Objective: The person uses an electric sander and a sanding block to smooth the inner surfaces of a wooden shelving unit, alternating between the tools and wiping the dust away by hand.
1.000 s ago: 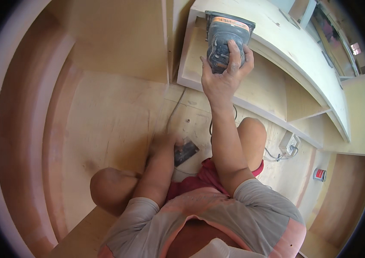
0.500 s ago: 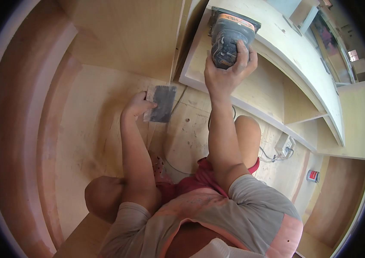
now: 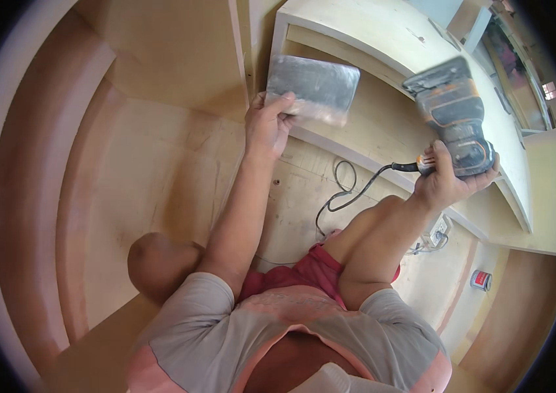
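Note:
My left hand (image 3: 269, 128) pinches a grey sheet of sandpaper (image 3: 317, 84) by its lower left part, thumb on top. The sheet hangs in front of the open side of a white-topped wooden cabinet and has a paler strip along its lower edge. Off to the right, my right hand (image 3: 451, 183) grips a dark electric sander (image 3: 456, 118) with orange trim around its rear body. The sander is tilted, its flat pad end pointing up and left, held over the cabinet. A black power cord (image 3: 373, 180) runs from its rear and loops down toward my knees.
The white cabinet top (image 3: 383, 42) curves across the upper right. A tall plywood panel (image 3: 173, 52) stands at the upper left. On the right lie a socket strip (image 3: 440, 230) with wires and a small can with a red label (image 3: 481, 280).
The sander has come off the cabinet's far left end, moving right and nearer, and has turned. My left hand has lifted the sandpaper up and right, from beside the panel.

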`<state>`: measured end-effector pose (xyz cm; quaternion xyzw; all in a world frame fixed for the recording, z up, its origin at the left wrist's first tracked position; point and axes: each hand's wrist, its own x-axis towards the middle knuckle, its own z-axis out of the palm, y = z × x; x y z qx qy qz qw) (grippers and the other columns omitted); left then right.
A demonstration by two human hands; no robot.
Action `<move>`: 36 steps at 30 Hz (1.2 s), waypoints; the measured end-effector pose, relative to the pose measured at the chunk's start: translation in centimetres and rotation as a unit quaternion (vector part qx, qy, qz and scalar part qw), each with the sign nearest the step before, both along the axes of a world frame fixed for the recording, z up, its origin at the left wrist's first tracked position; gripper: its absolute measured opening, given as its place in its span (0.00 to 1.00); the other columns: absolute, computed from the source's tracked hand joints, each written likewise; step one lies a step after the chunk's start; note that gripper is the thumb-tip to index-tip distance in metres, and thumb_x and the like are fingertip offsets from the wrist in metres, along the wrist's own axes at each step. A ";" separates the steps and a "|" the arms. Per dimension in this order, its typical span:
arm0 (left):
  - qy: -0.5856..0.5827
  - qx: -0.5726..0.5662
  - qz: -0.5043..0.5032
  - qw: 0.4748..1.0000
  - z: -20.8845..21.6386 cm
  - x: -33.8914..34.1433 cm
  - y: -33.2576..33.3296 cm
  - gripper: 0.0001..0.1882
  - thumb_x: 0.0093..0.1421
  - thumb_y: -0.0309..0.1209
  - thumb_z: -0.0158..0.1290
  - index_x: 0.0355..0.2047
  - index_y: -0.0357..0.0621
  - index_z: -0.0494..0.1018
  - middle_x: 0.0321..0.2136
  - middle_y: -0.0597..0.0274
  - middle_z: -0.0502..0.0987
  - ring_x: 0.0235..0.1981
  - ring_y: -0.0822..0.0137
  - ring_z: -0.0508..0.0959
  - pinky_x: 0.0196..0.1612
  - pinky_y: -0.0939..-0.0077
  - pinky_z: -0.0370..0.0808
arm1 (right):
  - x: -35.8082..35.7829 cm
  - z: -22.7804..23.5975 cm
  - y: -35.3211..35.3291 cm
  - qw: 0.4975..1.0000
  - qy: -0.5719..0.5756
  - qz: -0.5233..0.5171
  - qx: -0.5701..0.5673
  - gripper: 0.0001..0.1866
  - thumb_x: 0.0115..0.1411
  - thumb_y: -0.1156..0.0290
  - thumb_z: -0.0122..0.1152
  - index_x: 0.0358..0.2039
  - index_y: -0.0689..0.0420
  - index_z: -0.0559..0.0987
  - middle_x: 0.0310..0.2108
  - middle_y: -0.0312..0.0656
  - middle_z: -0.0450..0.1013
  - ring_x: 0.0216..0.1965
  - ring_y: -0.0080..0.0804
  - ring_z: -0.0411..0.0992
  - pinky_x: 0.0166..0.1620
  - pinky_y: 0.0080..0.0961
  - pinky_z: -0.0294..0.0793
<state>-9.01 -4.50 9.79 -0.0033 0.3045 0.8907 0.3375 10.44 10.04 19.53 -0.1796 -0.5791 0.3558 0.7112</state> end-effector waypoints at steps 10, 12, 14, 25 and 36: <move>0.111 -0.020 -0.018 0.993 3.2 2.8 2.8 0.19 0.54 0.17 0.50 0.48 0.32 0.64 0.44 0.53 0.72 0.44 0.58 0.76 0.47 0.61 0.78 | 4.6 -1.6 3.2 0.995 0.034 0.057 -0.080 0.42 0.42 0.92 0.58 0.57 0.51 0.57 0.39 0.50 0.68 0.22 0.35 0.71 0.22 0.28 0.76; 0.103 -0.032 0.026 0.994 3.4 4.1 3.7 0.19 0.56 0.18 0.50 0.48 0.32 0.64 0.43 0.53 0.72 0.44 0.58 0.76 0.48 0.57 0.78 | 4.8 -1.6 3.2 0.994 0.039 0.060 -0.080 0.42 0.42 0.92 0.58 0.57 0.51 0.56 0.39 0.50 0.68 0.22 0.35 0.71 0.21 0.28 0.76; 0.098 -0.041 0.059 0.993 4.0 4.7 4.7 0.18 0.57 0.19 0.49 0.49 0.32 0.64 0.43 0.53 0.72 0.43 0.59 0.76 0.48 0.54 0.77 | 4.9 -1.4 3.3 0.992 0.050 0.082 -0.085 0.43 0.42 0.92 0.57 0.58 0.51 0.56 0.38 0.51 0.68 0.21 0.35 0.71 0.21 0.28 0.76; 0.236 -0.065 0.164 0.956 5.4 3.9 6.1 0.15 0.60 0.19 0.41 0.47 0.25 0.62 0.42 0.48 0.73 0.38 0.61 0.79 0.38 0.68 0.83 | 5.1 -1.2 3.3 0.992 0.043 0.080 -0.092 0.43 0.39 0.92 0.58 0.58 0.53 0.57 0.39 0.51 0.68 0.24 0.35 0.72 0.22 0.27 0.76; 0.241 -0.066 0.203 0.947 6.3 3.2 5.6 0.13 0.58 0.16 0.41 0.44 0.23 0.64 0.40 0.47 0.73 0.37 0.58 0.79 0.38 0.62 0.84 | 5.2 -1.6 3.3 0.990 0.040 0.096 -0.095 0.44 0.37 0.92 0.58 0.57 0.55 0.57 0.42 0.50 0.66 0.28 0.34 0.73 0.24 0.26 0.78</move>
